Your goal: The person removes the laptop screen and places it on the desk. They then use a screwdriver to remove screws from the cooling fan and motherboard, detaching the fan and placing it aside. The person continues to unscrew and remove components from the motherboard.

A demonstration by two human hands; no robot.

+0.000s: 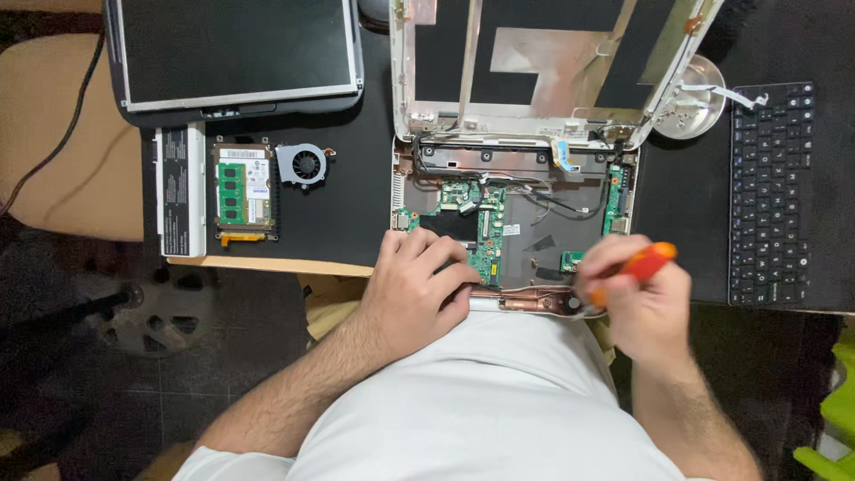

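Observation:
An opened white laptop base (403, 151) lies on the black table, its green circuit board (485, 227) and wires exposed. My left hand (419, 285) rests flat on the near left corner of the base, fingers touching the board's edge. My right hand (637, 298) grips a screwdriver with an orange handle (643, 263), its tip down at the near right edge of the base beside a copper-coloured strip (525, 301). The bare lid frame (552, 62) stands open behind the base.
A removed black keyboard (770, 191) lies at the right. At the left lie a screen panel (236, 53), a white battery (183, 191), a drive with a green memory stick (243, 191) and a small fan (305, 165). A metal dish (699, 98) sits behind the laptop.

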